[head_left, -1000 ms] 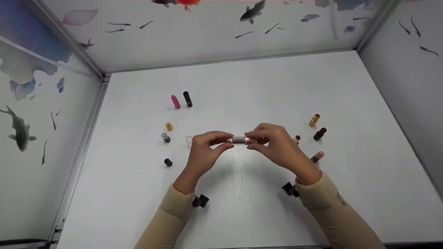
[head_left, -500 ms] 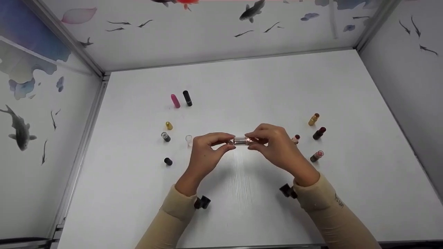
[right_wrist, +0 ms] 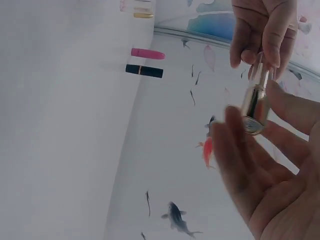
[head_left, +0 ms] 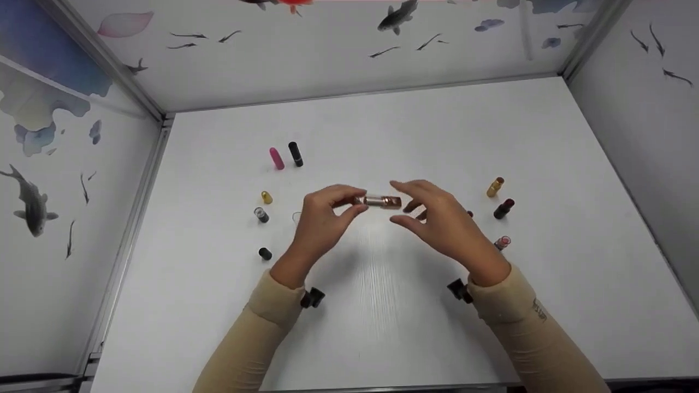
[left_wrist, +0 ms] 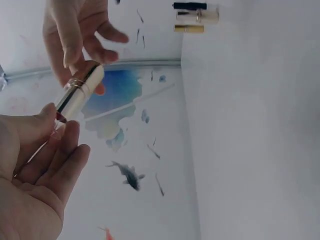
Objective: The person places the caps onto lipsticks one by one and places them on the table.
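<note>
A shiny lipstick (head_left: 382, 202) with a clear cap end and a rose-gold base is held level above the table. My left hand (head_left: 327, 215) pinches its capped end between thumb and fingers. In the left wrist view, red shows inside the lipstick (left_wrist: 80, 92) close to those fingertips. My right hand (head_left: 437, 218) stands around the base end with thumb and fingers spread, apart from the tube in the head view. The right wrist view shows the base of the lipstick (right_wrist: 254, 122) facing my right palm.
Left on the white table (head_left: 371, 338) stand a gold cap (head_left: 266, 197), a clear-topped cap (head_left: 261, 215) and a black cap (head_left: 265, 254). Behind them are pink (head_left: 277, 159) and black (head_left: 295, 154) tubes. Uncapped gold (head_left: 495, 187), dark (head_left: 504, 209) and pink (head_left: 503, 242) lipsticks stand right.
My right hand has let go of the lipstick's base and spread its fingers. The lipstick, still in my left hand, has moved toward the back of the table.
</note>
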Tool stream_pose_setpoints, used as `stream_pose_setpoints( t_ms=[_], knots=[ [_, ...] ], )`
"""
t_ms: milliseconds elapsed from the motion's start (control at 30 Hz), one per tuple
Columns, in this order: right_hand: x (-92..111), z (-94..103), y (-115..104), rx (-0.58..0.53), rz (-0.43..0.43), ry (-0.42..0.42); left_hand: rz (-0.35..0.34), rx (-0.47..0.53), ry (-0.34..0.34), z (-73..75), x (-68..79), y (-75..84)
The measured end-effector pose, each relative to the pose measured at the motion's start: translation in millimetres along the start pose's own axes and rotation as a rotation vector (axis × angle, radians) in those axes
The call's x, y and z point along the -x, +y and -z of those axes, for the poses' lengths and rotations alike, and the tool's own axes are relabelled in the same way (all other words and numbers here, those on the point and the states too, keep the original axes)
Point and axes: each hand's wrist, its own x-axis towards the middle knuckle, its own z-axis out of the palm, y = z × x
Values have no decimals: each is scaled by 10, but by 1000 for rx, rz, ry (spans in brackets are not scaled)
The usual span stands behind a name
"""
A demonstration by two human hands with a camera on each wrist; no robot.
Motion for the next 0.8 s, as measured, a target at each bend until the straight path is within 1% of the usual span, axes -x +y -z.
stream_pose_setpoints(
  t_ms=[67, 133, 200, 300, 367, 467, 533, 633, 733, 800],
  knots=[
    [1, 77, 36, 75, -19, 10, -8, -102, -17, 96, -175, -32],
    [13, 167, 80, 157, -39, 18, 6, -198, -33, 198, -359, -100],
    [28, 262, 135, 227, -54, 9, 51, -279, -60, 290, -537, -188],
    [51, 401, 220, 330, -77, -29, 138, -375, -115, 404, -775, -331],
    [62, 473, 286, 386, -87, -64, 190, -427, -155, 466, -898, -425],
    [91, 558, 375, 442, -100, -96, 215, -537, -221, 537, -1029, -551],
    [117, 607, 423, 465, -105, -108, 199, -638, -265, 565, -1087, -628],
    [161, 677, 476, 488, -118, -126, 133, -820, -315, 571, -1162, -740],
    [200, 738, 519, 498, -145, -145, 79, -976, -330, 546, -1240, -825],
    [221, 762, 555, 500, -168, -152, 71, -1043, -336, 520, -1295, -855]
  ],
)
